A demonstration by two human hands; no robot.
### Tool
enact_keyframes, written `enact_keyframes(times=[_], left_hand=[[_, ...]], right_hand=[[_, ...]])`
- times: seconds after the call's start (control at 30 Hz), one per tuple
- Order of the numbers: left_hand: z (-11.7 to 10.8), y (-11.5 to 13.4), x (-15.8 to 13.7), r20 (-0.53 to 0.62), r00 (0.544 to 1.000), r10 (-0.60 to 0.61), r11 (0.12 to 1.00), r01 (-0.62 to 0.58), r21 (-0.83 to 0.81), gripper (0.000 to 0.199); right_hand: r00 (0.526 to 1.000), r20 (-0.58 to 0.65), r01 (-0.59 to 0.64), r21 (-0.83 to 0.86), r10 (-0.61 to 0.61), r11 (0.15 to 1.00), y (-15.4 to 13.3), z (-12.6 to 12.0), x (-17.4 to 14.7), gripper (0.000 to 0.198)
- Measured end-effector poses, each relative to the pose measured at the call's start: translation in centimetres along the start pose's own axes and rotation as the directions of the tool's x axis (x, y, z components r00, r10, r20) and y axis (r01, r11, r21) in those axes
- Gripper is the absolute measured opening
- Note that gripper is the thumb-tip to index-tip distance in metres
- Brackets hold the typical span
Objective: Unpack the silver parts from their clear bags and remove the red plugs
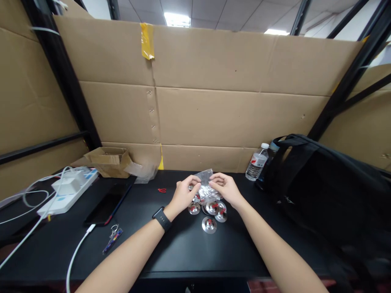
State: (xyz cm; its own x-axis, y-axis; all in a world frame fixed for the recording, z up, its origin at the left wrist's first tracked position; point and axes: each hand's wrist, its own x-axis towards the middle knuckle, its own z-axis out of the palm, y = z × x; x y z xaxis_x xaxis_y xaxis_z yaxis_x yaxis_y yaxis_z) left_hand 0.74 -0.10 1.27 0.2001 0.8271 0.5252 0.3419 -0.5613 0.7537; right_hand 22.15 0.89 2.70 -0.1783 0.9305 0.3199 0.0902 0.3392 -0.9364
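A small clear plastic bag [207,186] is held between both hands above the black table. My left hand [186,191], with a dark watch on the wrist, pinches its left side between thumb and fingers. On the opposite side, my right hand [225,188] pinches the bag near its top edge. Something shiny shows in the lower part of the bag, though I cannot tell whether it is inside or behind. Several small metal finger cymbals [209,225] with red loops lie below and behind the bag, some overlapping. A red loop [161,190] lies apart, left of my left hand.
On the left are a cardboard box [110,162], clear plastic bags [143,173], a tablet [108,203], a keychain [113,240] and a power strip [69,193] with cables. A water bottle [257,162] and a black bag [317,195] stand right. Cardboard [214,118] walls the back.
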Motion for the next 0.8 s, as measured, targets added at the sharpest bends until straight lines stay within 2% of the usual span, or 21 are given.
enact_keyframes(times=[0.13,0.3,0.4,0.47,0.53,0.67,0.8], left_hand=[[-0.1,-0.1,0.1,-0.033,0.999,-0.011,1.000,0.011,-0.002,0.014],[-0.4,-0.1,0.4,-0.080,0.997,-0.015,0.999,0.011,-0.046,0.018],[-0.5,0.1,0.4,-0.107,0.994,-0.027,0.998,0.020,-0.066,0.028],[-0.5,0.2,0.4,-0.121,0.992,-0.028,0.998,0.021,-0.060,0.032],[-0.6,0.2,0.4,-0.126,0.992,-0.017,1.000,0.014,-0.019,0.029],[-0.7,0.1,0.5,-0.120,0.993,0.013,0.998,-0.006,0.064,0.023],[-1.0,0.1,0.3,-0.184,0.979,0.083,0.981,-0.048,0.186,0.019]], right_hand=[[0.999,0.000,-0.047,-0.024,0.047,0.999,-0.4,-0.2,-0.1,0.036],[0.995,0.016,-0.096,0.036,0.095,0.995,-1.0,-0.7,-0.1,0.036],[0.994,-0.006,-0.109,0.064,0.110,0.992,-0.9,-0.7,-0.1,0.044],[0.997,-0.022,-0.075,0.088,0.077,0.993,-0.7,-0.6,-0.1,0.052],[1.000,-0.018,-0.019,0.103,0.021,0.995,-0.6,-0.5,-0.1,0.051],[0.999,0.010,0.047,0.027,-0.047,0.999,-0.5,-0.5,-0.2,0.030],[0.999,0.029,0.020,-0.048,-0.018,0.999,-0.5,-0.5,-0.2,0.040]])
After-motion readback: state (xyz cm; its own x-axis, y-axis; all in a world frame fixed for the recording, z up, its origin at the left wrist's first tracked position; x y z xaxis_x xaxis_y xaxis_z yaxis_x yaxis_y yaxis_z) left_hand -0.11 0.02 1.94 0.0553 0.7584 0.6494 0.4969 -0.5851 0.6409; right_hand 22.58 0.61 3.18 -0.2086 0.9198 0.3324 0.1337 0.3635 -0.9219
